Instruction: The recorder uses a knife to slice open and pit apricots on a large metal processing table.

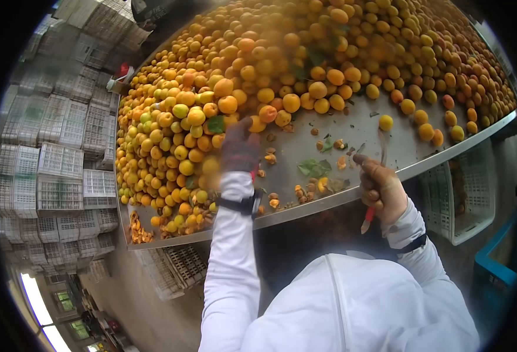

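Yellow-orange apricots [291,103] lie heaped across a metal-topped table [329,154]. My left hand [240,145], dark and blurred, reaches to the heap's near edge beside an apricot [257,124]; its fingertips are hard to make out, so a grip is unclear. My right hand [379,187] is closed around a small tool with a red handle [369,214]; a thin curved metal part [382,145] sticks up past the fingers towards a lone apricot [385,122]. Between the hands lie apricot stones [314,131], torn fruit pieces [323,184] and green leaves [314,167].
The table's raised metal rim [302,210] runs in front of me. A white plastic crate [474,202] stands below at the right, near a blue container [496,264]. Stacked slatted crates [60,176] fill the left side. Fruit scraps [139,231] lie at the table's left corner.
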A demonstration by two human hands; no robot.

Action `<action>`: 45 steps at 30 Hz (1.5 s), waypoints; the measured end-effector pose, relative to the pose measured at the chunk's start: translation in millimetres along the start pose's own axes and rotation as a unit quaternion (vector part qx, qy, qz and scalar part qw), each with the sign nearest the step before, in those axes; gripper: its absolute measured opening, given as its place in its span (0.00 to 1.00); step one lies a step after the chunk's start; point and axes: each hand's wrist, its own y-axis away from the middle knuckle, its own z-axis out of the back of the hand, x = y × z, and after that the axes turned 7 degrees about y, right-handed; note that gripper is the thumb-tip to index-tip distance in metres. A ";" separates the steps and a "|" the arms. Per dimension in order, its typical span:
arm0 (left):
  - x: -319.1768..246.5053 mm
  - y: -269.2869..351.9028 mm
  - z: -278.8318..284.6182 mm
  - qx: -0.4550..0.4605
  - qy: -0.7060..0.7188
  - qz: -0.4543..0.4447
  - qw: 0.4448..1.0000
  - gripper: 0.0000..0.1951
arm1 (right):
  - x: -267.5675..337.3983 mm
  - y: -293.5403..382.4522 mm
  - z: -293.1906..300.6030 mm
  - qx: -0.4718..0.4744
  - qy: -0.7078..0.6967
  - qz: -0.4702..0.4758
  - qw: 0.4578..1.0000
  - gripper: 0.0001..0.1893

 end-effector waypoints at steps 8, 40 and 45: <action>-13.6 -36.2 -33.1 0.108 -0.049 0.095 0.988 0.32 | 12.9 13.1 -22.6 0.014 0.185 0.047 0.981 0.16; -110.0 172.2 3.1 0.164 0.539 0.169 0.809 0.34 | -40.0 41.7 -49.0 0.129 0.460 0.082 0.875 0.07; -110.8 175.7 2.4 0.156 0.519 0.167 0.824 0.33 | -38.9 41.8 -50.7 0.088 0.498 0.084 0.859 0.07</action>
